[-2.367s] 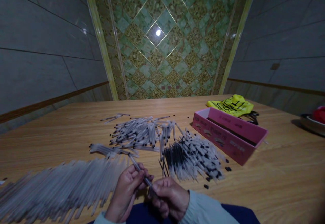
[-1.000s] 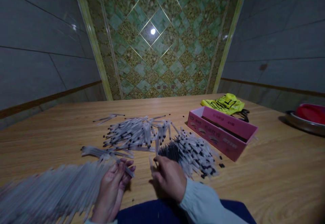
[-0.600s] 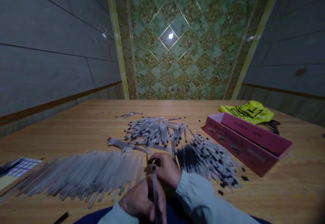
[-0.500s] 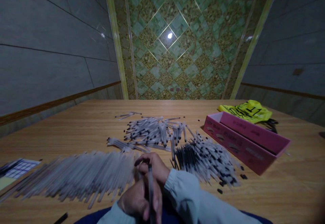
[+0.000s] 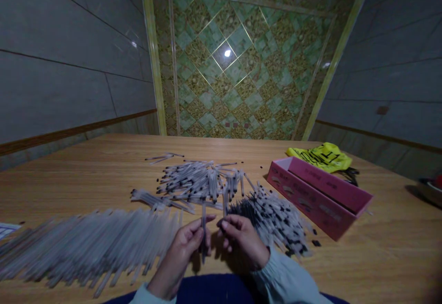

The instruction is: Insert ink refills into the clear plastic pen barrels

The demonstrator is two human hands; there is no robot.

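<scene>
My left hand (image 5: 188, 242) is closed around a slim pen-like tube (image 5: 203, 230), translucent with a dark lower part, held upright above the table's near edge. Just to its right, my right hand (image 5: 245, 239) has thumb and fingers pinched on a small dark piece (image 5: 221, 223), too blurred to name surely. The hands are apart. A wide row of clear tubes (image 5: 93, 244) lies left of my left hand. Beside my right hand is a heap of white tubes with black ends (image 5: 276, 216), with dark, thin points on its left side.
Farther back lies a pile of dark-tipped tubes (image 5: 189, 180), with a small bundle (image 5: 148, 198) to its left. A pink open box (image 5: 311, 198) stands at the right, before a yellow bag (image 5: 321, 154). Small black pieces (image 5: 316, 243) are scattered nearby. A bowl-like object (image 5: 431, 191) shows at the far right edge.
My hands, close together and overlapping before, have come apart; the left still holds the tube, and the right has moved to the right. The view has turned slightly.
</scene>
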